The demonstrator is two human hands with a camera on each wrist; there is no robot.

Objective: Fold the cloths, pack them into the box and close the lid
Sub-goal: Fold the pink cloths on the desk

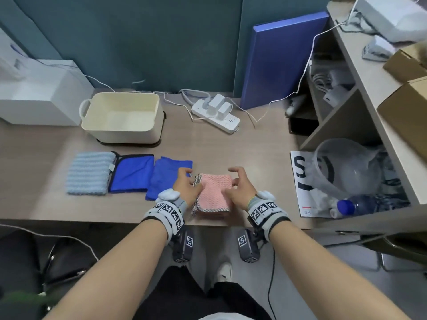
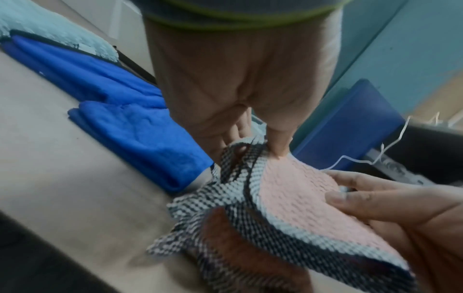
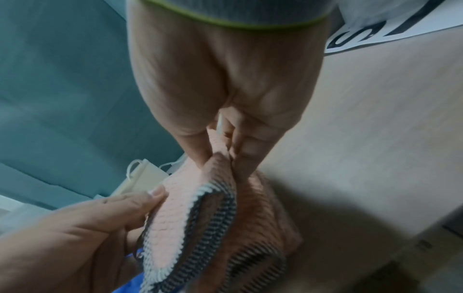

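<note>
Both hands are on the pink cloth (image 1: 216,191) at the lower middle of the head view, close to the near edge of the table (image 1: 254,158). The left hand (image 1: 186,184) pinches the cloth's left edge: in the left wrist view its thumb presses down on the checkered border while the fingers (image 2: 238,128) curl underneath. The right hand (image 1: 239,188) pinches the right edge; the right wrist view shows a fold of pink fabric caught between the thumb and the curled fingers (image 3: 248,150). Neither hand is slack; each one grips the same cloth, which sits folded in several layers between them, its black-and-white trim showing along the left and near sides.

To the left of the pink cloth, three folded cloths lie in a row on the table: a plain blue cloth (image 1: 165,177) just beside the left hand, a blue cloth with dark trim (image 1: 132,173) next to it, and a pale blue ribbed cloth (image 1: 89,173) at the far left. Behind that row, in the upper left of the head view, stands the cream box (image 1: 122,116), open at the top, well apart from the hands. A dark flat piece shows under the box's base; whether it is the lid I cannot tell.

A white power strip (image 1: 216,116) lies to the right of the box.
</note>
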